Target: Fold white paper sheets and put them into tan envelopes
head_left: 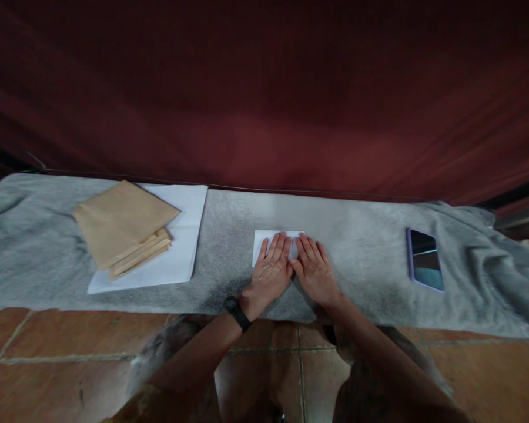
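A small white sheet of paper (259, 239) lies on the grey cloth in front of me, its lower part covered by my hands. My left hand (272, 265) rests flat on it, fingers stretched out and pointing away from me. Beside it my right hand (312, 269) also presses flat, over the paper's right side, with its fingers extended. The thumbs and index fingers of both hands come close together near the paper's middle. Whether the sheet is folded underneath I cannot tell.
To the left, several brown paper envelopes (123, 217) lie on a stack of larger white sheets (194, 211). A phone (425, 258) in a purple case lies at the right. Grey cloth (370, 247) covers the narrow surface; behind it hangs dark red fabric (264, 147). Below is tiled floor (70, 335).
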Tool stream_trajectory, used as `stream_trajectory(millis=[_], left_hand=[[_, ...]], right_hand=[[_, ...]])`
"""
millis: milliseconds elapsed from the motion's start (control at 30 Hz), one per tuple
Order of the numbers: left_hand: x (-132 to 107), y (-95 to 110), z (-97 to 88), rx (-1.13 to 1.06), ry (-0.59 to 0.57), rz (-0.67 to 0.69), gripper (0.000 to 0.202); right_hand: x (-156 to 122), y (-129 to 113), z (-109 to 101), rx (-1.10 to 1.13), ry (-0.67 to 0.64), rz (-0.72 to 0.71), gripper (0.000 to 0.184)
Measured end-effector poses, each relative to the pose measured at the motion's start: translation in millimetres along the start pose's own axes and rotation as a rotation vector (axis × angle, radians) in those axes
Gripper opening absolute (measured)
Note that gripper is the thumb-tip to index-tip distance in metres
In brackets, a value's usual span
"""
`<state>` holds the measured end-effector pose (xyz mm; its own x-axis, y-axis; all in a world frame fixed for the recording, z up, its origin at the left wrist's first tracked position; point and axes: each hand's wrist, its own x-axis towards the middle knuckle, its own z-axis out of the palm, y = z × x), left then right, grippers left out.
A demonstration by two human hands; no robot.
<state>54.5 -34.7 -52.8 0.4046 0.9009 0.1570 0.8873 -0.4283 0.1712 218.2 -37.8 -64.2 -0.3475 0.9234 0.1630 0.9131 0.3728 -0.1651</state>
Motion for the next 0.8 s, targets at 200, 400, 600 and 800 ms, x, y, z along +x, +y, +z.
stream_trajectory(millis=[200, 400, 600, 800], left_hand=[[0.1, 0.1, -2.3, 0.002, -0.014, 0.005, 0.061], [1.1, 0.0, -4.8, 0.002, -0.028, -0.010, 0.061], [2.6, 0.2, -6.6, 0.020, -0.025, -0.032, 0.062], [1.5, -1.5, -8.1, 0.035, -0.025, -0.016, 0.063]], right_hand=[[-0.1, -1.0, -2.4, -0.002, -0.018, 0.011, 0.060], [-1.8, -1.6, -6.1, 0.009, -0.009, 0.001, 0.062], [-3.3, 1.0, -5.2, 0.023, 0.003, 0.001, 0.060], [-4.7, 6.9, -3.0, 0.014, 0.013, 0.019, 0.061]])
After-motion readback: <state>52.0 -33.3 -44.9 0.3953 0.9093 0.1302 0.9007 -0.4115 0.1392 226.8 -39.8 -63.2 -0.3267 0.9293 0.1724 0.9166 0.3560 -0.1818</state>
